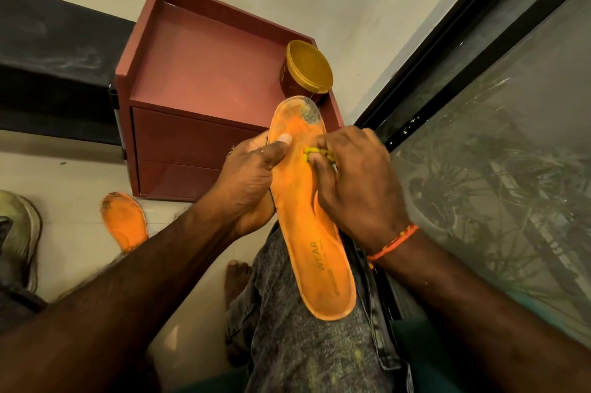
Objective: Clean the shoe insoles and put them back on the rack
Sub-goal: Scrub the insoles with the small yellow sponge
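I judge the job to be in its cleaning stage, and not far into it. My left hand holds the orange insole by its edge, thumb pressed on the top face, with the heel end lying on my knee. My right hand has its grip closed round a small yellow scrubber, pinched in the fingertips and pressed against the insole's middle. The toe end keeps a dark grey patch of grime, and pale scuffing runs along the forefoot, so this one is not clean yet. A second insole lies on the floor near the red cabinet, with dirt showing at its tip; it looks untouched. A worn shoe sits at the left edge. Nothing has gone back on any rack, and I cannot tell where the rack is.

On the insole's heel I read "WEAR"; the smaller line beside it is too fine to make out. The gold-lidded jar on the cabinet shows no readable label.
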